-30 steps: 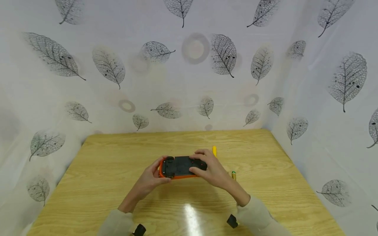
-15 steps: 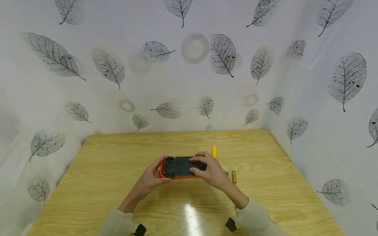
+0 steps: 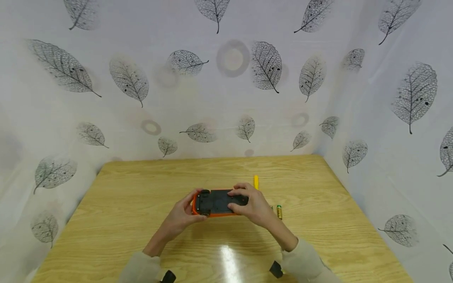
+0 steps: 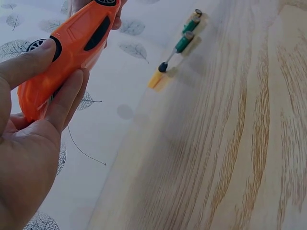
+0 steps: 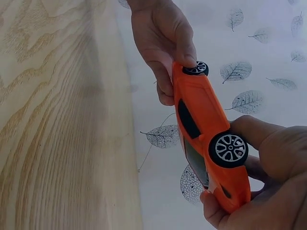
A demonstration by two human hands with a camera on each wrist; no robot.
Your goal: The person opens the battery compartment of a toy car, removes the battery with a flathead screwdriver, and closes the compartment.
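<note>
An orange toy car [image 3: 221, 201] is held upside down over the table, its black underside facing up in the head view. My left hand [image 3: 178, 218] grips one end, with the thumb at a rear or front wheel [image 5: 195, 68]. At the other end my right hand [image 3: 260, 208] holds the car, thumb and fingers spread across its black base. Orange bodywork [image 4: 79, 36] and a dark side window show in the left wrist view. A silver-spoked wheel [image 5: 230, 148] sits beside the right thumb in the right wrist view.
Beyond the right hand lies a screwdriver with a yellow handle [image 3: 256, 182]. Two green-and-gold batteries lie near it, one [image 3: 279, 212] fully visible and another [image 3: 271, 207] partly behind the hand. A leaf-patterned white sheet [image 3: 212, 98] surrounds the wooden table [image 3: 141, 177].
The car and both hands have dropped very slightly in the head view. My right wrist has shifted a little left, showing more of the batteries. Both hands keep their hold.
</note>
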